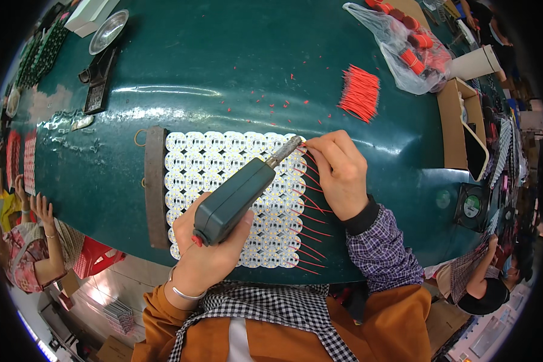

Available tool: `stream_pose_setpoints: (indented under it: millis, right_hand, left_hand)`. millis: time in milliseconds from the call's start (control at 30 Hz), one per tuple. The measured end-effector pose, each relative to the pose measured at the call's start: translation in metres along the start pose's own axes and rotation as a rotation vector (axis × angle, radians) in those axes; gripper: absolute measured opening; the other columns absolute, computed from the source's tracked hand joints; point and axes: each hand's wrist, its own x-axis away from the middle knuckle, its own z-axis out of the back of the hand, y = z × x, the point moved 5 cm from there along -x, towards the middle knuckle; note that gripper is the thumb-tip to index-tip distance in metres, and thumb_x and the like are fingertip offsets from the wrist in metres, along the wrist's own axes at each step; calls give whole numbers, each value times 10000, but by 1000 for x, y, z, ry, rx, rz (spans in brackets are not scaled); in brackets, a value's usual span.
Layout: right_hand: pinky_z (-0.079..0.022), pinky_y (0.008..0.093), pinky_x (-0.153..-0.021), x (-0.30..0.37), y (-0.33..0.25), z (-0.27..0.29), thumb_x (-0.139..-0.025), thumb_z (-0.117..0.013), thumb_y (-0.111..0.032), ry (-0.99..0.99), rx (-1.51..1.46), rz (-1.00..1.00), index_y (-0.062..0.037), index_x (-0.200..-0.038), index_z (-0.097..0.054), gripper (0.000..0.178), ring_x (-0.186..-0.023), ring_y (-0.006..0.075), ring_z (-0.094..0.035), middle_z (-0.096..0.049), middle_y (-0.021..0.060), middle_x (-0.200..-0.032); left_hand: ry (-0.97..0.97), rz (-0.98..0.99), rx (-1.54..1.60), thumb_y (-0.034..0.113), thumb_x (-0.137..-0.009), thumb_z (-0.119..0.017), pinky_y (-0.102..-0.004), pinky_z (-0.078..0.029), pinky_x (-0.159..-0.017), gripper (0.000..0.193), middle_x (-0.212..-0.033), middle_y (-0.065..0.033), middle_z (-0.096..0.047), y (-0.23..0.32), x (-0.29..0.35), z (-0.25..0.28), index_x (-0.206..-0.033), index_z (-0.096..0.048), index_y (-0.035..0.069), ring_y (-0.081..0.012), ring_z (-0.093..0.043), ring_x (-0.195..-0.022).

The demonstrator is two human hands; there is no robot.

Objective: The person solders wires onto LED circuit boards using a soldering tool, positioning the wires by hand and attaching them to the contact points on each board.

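My left hand [206, 260] is wrapped round the dark green body of a soldering gun [235, 199]. Its metal tip reaches the top right corner of a panel of round white LED boards [217, 181]. At that same corner my right hand [344, 175] pinches a thin red wire [304, 145], most of it hidden by the fingers. Several more red wires [311, 234] stick out from the boards along the panel's right edge. A brown bar [157, 187] lies along the panel's left edge.
A pile of red wires [360, 93] lies beyond my right hand, near a clear plastic bag [398, 54] of bundled wires. An open cardboard box [458, 123] and a small fan [472, 207] stand at the right. Far left are a metal dish [108, 32] and a black stand [99, 81]. Co-workers sit at both sides.
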Motion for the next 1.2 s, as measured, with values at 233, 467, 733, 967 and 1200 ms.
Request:
stream_pose_setpoints:
  millis: [233,467,733,967,1200]
  right_hand:
    - [-532,382,-666,1,0,-1,-814,-723,57,4,12,17,-6,-927,-680,136,-770,280,-642,-592,98,-873]
    - [-525,379,-681,-1,-4,2,-804,-737,47,12,56,30,-11,-920,-685,140,-793,275,-635,-601,90,-864]
    - [-510,381,-676,-19,-28,7,-791,-731,57,-24,10,59,-20,-910,-698,146,-784,273,-621,-604,82,-841]
    - [-494,383,-651,-12,-20,-11,-795,-731,64,-44,-20,-22,-26,-915,-705,152,-752,265,-612,-584,80,-810]
    - [-497,380,-647,-9,-21,-17,-795,-736,65,-39,-15,10,-27,-912,-709,152,-745,260,-611,-571,80,-802]
  left_hand:
    - [79,-89,53,9,-802,-793,-245,-483,-618,192,-858,-63,-700,4,5,7,-973,-715,-28,-87,-626,-704]
    - [117,-141,12,-4,-764,-812,-263,-511,-627,201,-862,-85,-705,2,12,17,-944,-728,-35,-132,-658,-698]
    - [168,-152,31,3,-776,-818,-271,-520,-635,235,-880,-99,-720,-1,15,27,-987,-723,-40,-136,-672,-716]
    - [167,-134,63,-9,-778,-808,-268,-519,-665,234,-881,-95,-718,-7,15,29,-993,-722,-41,-130,-670,-745]
    - [154,-87,81,-10,-788,-793,-263,-511,-658,217,-888,-89,-720,-11,12,29,-991,-719,-35,-124,-661,-734]
